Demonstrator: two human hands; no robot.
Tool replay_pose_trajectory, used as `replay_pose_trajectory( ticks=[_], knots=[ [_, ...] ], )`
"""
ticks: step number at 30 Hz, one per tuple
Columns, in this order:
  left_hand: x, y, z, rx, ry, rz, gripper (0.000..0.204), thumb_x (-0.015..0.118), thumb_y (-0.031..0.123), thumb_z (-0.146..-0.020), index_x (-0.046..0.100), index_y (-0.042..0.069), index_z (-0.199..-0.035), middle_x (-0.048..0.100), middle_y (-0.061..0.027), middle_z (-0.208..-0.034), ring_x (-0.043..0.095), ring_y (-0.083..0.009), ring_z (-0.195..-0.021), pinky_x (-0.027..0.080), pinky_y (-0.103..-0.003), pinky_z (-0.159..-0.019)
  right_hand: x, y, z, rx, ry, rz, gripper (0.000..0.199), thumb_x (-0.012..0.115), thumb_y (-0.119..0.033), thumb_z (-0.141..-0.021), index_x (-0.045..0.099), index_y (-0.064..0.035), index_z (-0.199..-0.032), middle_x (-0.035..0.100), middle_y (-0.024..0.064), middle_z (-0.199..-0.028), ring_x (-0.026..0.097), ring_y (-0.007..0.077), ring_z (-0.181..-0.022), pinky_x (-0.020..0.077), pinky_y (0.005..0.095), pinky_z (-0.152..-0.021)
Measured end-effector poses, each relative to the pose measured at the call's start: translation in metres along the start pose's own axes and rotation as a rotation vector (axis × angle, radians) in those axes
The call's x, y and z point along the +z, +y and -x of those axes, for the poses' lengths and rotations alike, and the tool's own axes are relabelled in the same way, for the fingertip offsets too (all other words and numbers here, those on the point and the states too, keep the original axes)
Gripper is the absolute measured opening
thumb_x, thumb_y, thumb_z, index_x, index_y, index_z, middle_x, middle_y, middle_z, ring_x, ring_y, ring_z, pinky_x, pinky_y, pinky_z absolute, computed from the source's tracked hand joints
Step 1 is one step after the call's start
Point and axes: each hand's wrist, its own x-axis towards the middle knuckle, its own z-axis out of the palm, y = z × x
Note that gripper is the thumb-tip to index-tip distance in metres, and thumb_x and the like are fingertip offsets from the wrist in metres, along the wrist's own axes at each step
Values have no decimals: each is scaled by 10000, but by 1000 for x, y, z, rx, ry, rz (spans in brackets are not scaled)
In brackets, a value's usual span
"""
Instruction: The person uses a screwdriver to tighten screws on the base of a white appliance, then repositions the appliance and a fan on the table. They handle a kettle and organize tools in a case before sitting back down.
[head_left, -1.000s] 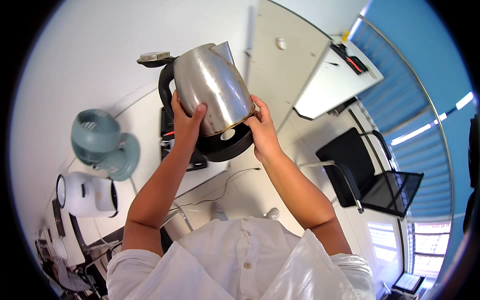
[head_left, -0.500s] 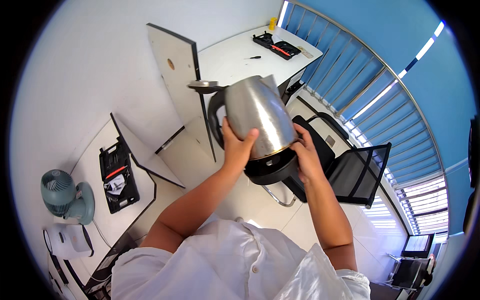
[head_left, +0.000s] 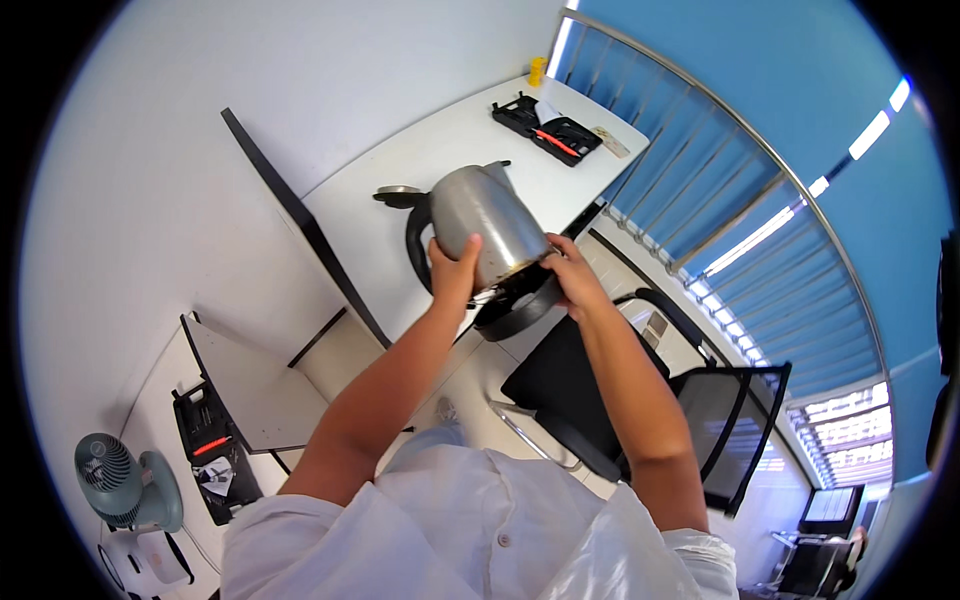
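Left hand [head_left: 455, 272] wraps the lower wall of a silver, tapered metal kettle with a black handle [head_left: 490, 222], thumb in front, and the right hand [head_left: 574, 276] clasps its bottom edge beside a round black plastic base [head_left: 522, 316]. The kettle is tilted mid-frame, seen against a glossy white desk [head_left: 420, 150] at upper centre. At lower right stands a black armchair with a mesh back [head_left: 560, 388].

The kettle's wall looks stiff and slick; weight depends on its contents, which are hidden. Its handle should give the surest hold. The base seems rigid, askew under the body, so its rim probably wants support. The silver-topped black lid [head_left: 400, 196] juts out leftward; its hinge may be weak, so better not gripped.
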Motion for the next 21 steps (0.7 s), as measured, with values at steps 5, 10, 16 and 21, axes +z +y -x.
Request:
replay_pose_trajectory(
  ticks=[5, 10, 16, 21],
  knots=[
    [-38, -24, -93, -90, 153, 11, 915, 682, 505, -750, 228, -23, -1345, 408, -219, -1278, 468, -289, -1144, 417, -367, -928, 54, -11, -100, 67, -259, 44, 589, 553, -202, -748, 425, -175, -1322, 577, 33, -916, 557, 124, -703, 474, 309, -523],
    [-52, -42, -139, -195, 286, 95, 909, 671, 478, -786, 179, -24, -1363, 382, -184, -1302, 454, -277, -1162, 428, -380, -938, 94, -25, -168, 190, -327, 56, 611, 553, -198, -740, 393, -120, -1325, 569, 51, -826, 550, 133, -578, 509, 314, -527],
    [-37, -43, -158, -272, 532, 330, 1008, 675, 515, -751, 112, -41, -1375, 353, -230, -1326, 445, -311, -1180, 428, -383, -953, 134, -41, -231, 227, -375, 304, 438, 549, -193, -746, 511, -104, -1174, 533, 62, -734, 525, 151, -533, 503, 315, -481],
    [-35, -33, -176, -345, 718, 386, 1010, 680, 532, -740, 128, -19, -1382, 356, -213, -1340, 454, -313, -1177, 437, -397, -949, 169, -70, -270, 203, -500, 476, 286, 561, -194, -742, 554, -91, -1009, 528, 77, -742, 531, 178, -530, 494, 313, -452]
  ],
)
